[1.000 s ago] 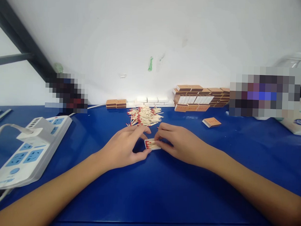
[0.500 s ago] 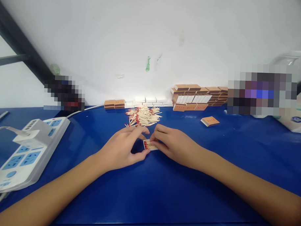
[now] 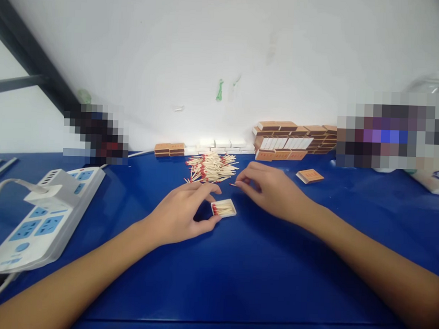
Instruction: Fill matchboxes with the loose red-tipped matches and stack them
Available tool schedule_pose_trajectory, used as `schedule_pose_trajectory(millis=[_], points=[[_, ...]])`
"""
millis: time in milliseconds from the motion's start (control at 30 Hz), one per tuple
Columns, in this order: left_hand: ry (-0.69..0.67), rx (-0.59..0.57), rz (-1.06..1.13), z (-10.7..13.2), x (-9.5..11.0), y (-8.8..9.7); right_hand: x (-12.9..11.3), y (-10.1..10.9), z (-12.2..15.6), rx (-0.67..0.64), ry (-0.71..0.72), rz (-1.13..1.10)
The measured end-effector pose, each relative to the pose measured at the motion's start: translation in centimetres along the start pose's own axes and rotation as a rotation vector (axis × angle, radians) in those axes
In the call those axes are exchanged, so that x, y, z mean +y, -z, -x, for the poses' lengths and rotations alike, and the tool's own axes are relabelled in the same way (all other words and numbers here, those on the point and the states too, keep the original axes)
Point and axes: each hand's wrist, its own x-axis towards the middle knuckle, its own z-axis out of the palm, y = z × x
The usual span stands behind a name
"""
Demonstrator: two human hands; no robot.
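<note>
A small open matchbox tray (image 3: 224, 208) holding red-tipped matches lies on the blue table (image 3: 237, 280). My left hand (image 3: 183, 213) curls around the tray's left end, with forefinger and thumb touching it. My right hand (image 3: 272, 191) is off the tray, up and to its right. Its fingertips pinch a single match (image 3: 233, 184) near the edge of the loose pile of matches (image 3: 211, 168).
Orange matchbox sleeves and white trays (image 3: 294, 140) are stacked along the wall, with a lower row (image 3: 205, 147) to the left. One orange matchbox (image 3: 310, 176) lies alone at the right. A white power strip (image 3: 45, 216) with a plugged cable sits at the left.
My right hand has left the tray and moved up and to the right toward the match pile, pinching a match. The left hand stays on the tray.
</note>
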Motion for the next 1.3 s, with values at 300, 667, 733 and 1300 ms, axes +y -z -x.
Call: schedule_pose_trajectory(millis=[300, 667, 733, 1300], points=[[-0.004, -0.003, -0.011, 0.0, 0.1, 0.0, 2.4, -1.1, -0.2, -0.112, -0.170, 0.022], [0.012, -0.024, -0.009, 0.1, 0.0, 0.0, 2.5, -0.3, -0.2, -0.166, -0.151, -0.016], [0.011, -0.028, -0.005, 0.1, 0.1, 0.1, 2.3, -0.3, -0.2, -0.135, -0.130, -0.023], [0.006, -0.034, -0.013, 0.0, 0.1, 0.1, 2.8, -1.4, 0.0, -0.143, -0.118, -0.023]])
